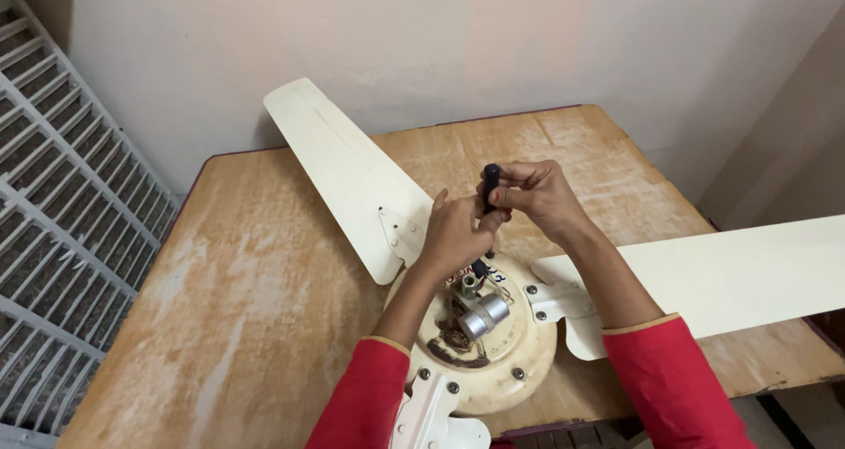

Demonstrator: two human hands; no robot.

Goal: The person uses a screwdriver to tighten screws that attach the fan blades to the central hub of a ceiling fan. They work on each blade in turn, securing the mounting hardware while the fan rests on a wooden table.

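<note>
While the cream ceiling fan lies on the worn wooden table, the right hand grips a dark screwdriver upright over the round motor housing. The left hand pinches its shaft. 2 flat blades show fully.

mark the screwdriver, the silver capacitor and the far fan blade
screwdriver [490, 185]: head view, dark handle.
silver capacitor [485, 313]: head view, side of its body.
far fan blade [339, 163]: head view, middle of its flat face.

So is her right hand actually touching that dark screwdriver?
Touching. The head view shows the right hand with fingers wrapped around the screwdriver handle, no gap between them.
</note>
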